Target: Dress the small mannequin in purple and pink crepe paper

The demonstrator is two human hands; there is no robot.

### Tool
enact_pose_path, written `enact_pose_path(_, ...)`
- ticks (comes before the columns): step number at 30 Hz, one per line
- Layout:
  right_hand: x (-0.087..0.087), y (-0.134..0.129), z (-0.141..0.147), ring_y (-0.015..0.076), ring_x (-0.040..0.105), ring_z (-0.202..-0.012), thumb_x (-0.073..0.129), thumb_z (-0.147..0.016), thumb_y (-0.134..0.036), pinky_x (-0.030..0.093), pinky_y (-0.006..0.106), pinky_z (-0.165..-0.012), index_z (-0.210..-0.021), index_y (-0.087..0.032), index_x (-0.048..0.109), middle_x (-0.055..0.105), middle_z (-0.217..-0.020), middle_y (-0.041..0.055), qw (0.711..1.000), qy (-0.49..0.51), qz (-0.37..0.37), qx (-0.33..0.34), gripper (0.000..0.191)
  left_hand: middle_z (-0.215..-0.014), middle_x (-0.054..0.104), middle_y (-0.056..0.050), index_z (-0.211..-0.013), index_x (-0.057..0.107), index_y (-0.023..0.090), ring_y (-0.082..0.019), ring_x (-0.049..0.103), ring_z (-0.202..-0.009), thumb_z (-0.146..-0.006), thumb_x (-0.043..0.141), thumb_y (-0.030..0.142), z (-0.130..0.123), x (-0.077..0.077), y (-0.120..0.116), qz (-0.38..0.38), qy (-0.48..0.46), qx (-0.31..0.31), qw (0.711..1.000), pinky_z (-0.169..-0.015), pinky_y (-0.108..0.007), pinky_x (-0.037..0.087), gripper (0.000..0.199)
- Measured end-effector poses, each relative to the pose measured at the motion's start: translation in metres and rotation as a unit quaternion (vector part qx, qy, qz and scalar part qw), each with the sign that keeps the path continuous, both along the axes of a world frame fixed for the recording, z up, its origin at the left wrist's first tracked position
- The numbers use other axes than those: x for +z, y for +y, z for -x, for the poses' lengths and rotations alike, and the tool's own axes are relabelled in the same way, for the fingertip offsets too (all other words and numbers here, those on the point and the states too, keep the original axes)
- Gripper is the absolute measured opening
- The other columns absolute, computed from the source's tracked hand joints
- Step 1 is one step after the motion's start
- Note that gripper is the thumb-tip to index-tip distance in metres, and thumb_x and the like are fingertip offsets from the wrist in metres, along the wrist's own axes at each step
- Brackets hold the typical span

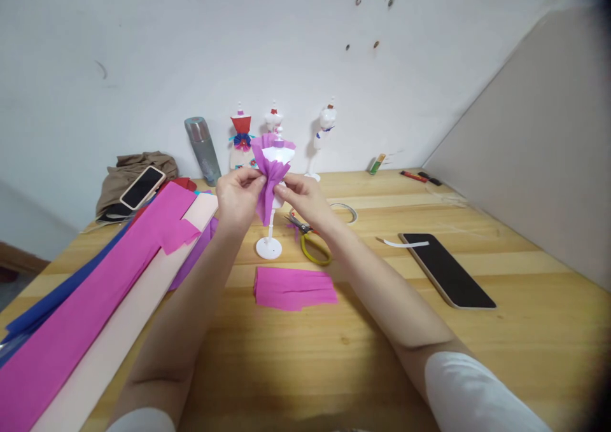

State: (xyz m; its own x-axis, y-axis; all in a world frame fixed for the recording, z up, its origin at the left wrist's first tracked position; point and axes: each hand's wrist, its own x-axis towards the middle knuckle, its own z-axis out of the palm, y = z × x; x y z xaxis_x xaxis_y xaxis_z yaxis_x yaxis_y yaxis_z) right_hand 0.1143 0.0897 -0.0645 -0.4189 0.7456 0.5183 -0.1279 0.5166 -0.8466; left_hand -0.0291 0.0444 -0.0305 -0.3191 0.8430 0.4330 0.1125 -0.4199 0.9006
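A small white mannequin stand [268, 247] stands upright on the wooden table, with purple crepe paper [273, 172] gathered around its torso. My left hand [240, 193] pinches the gathered paper from the left at waist height. From the other side, my right hand [301, 195] closes finger and thumb on the same purple paper. The mannequin's waist is partly hidden by paper and fingers. Below its base lies a folded piece of magenta crepe paper [296, 289]. Scissors with yellow handles [316, 249] rest beside the stand, under my right forearm.
Long crepe paper strips [90, 292] cover the table's left side. Behind stand a dressed mannequin [241, 126], two more mannequins, and a grey bottle [203, 152]. A tape roll [354, 213] lies behind my right wrist. A phone [449, 270] with a white strip lies right.
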Motion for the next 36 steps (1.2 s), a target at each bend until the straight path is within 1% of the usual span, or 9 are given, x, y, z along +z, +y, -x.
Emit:
enact_pose_path(3, 0.0, 0.0, 0.0, 0.0181, 0.057, -0.077, 0.067, -0.082, -0.05, 0.047, 0.031, -0.07, -0.092, -0.02, 0.072, 0.06, -0.073, -0.0006, 1.0, 0.0, -0.003, -0.001, 0.033, -0.064, 0.068, 0.0, -0.062, 0.069, 0.017, -0.014, 0.062, -0.061, -0.07, 0.074, 0.016, 0.003, -0.003, 0.003, -0.005, -0.005, -0.012, 1.0, -0.068, -0.029, 0.054, 0.009)
enact_pose_path(7, 0.0, 0.001, -0.001, 0.0164, 0.055, -0.073, 0.067, -0.083, -0.046, 0.047, 0.031, -0.07, -0.093, -0.019, 0.073, 0.063, -0.077, 0.0002, 1.0, 0.008, -0.011, 0.0, 0.03, -0.065, 0.069, -0.001, -0.062, 0.069, 0.016, -0.014, 0.062, -0.061, -0.07, 0.076, 0.02, 0.003, -0.005, 0.002, -0.005, -0.013, -0.019, 1.0, -0.065, -0.028, 0.053, 0.011)
enact_pose_path(15, -0.002, 0.002, -0.001, 0.0175, 0.057, -0.077, 0.064, -0.083, -0.04, 0.046, 0.032, -0.076, -0.093, -0.017, 0.075, 0.068, -0.082, 0.0015, 0.998, -0.007, -0.046, -0.037, 0.028, -0.055, 0.06, 0.002, -0.058, 0.066, 0.017, -0.012, 0.054, -0.055, -0.074, 0.064, 0.014, -0.009, -0.005, -0.004, -0.033, 0.056, 0.045, 0.997, -0.057, -0.024, 0.044, 0.017)
enact_pose_path(19, 0.0, 0.001, -0.003, 0.0159, 0.053, -0.072, 0.061, -0.084, -0.04, 0.043, 0.03, -0.071, -0.094, -0.015, 0.076, 0.065, -0.076, 0.0008, 0.994, -0.037, -0.067, -0.074, 0.031, -0.057, 0.058, 0.001, -0.059, 0.064, 0.018, -0.012, 0.051, -0.057, -0.077, 0.062, 0.015, -0.008, -0.008, -0.003, -0.044, 0.082, 0.04, 0.995, -0.057, -0.025, 0.042, 0.018)
enact_pose_path(23, 0.0, 0.002, -0.006, 0.0153, 0.05, -0.07, 0.06, -0.086, -0.04, 0.042, 0.029, -0.07, -0.092, -0.014, 0.075, 0.062, -0.073, 0.0004, 0.992, -0.047, -0.082, -0.089, 0.03, -0.062, 0.06, 0.001, -0.062, 0.066, 0.018, -0.014, 0.055, -0.062, -0.077, 0.06, 0.017, -0.006, -0.009, -0.003, -0.055, 0.099, 0.022, 0.993, -0.062, -0.027, 0.045, 0.016)
enact_pose_path(26, -0.001, 0.005, -0.008, 0.0156, 0.05, -0.072, 0.061, -0.087, -0.042, 0.042, 0.029, -0.071, -0.092, -0.015, 0.074, 0.061, -0.073, 0.0002, 0.988, -0.05, -0.094, -0.109, 0.03, -0.077, 0.069, -0.002, -0.071, 0.073, 0.018, -0.018, 0.064, -0.075, -0.073, 0.063, 0.017, -0.009, -0.011, -0.005, -0.086, 0.128, 0.005, 0.988, -0.074, -0.03, 0.052, 0.01)
enact_pose_path(29, -0.002, 0.008, -0.009, 0.0172, 0.052, -0.076, 0.061, -0.088, -0.049, 0.043, 0.03, -0.074, -0.092, -0.017, 0.073, 0.063, -0.079, 0.0016, 0.989, -0.041, -0.094, -0.105, 0.034, -0.089, 0.074, -0.005, -0.077, 0.077, 0.019, -0.021, 0.067, -0.089, -0.073, 0.068, 0.019, -0.015, -0.014, -0.006, -0.121, 0.153, 0.036, 0.98, -0.087, -0.033, 0.054, 0.009)
enact_pose_path(32, -0.002, 0.008, -0.008, 0.0171, 0.05, -0.074, 0.061, -0.088, -0.053, 0.042, 0.031, -0.073, -0.089, -0.017, 0.072, 0.062, -0.077, 0.0015, 0.988, -0.045, -0.1, -0.105, 0.038, -0.085, 0.074, -0.004, -0.073, 0.078, 0.022, -0.02, 0.068, -0.087, -0.077, 0.07, 0.023, -0.017, -0.018, -0.004, -0.114, 0.12, 0.061, 0.984, -0.086, -0.032, 0.055, 0.009)
enact_pose_path(36, -0.001, 0.006, -0.007, 0.0157, 0.046, -0.07, 0.063, -0.088, -0.056, 0.039, 0.029, -0.068, -0.084, -0.017, 0.072, 0.055, -0.068, -0.0007, 0.986, -0.06, -0.11, -0.113, 0.041, -0.077, 0.073, -0.002, -0.066, 0.076, 0.021, -0.018, 0.067, -0.08, -0.074, 0.079, 0.031, -0.012, -0.021, 0.001, -0.085, 0.05, 0.029, 0.995, -0.082, -0.031, 0.055, 0.013)
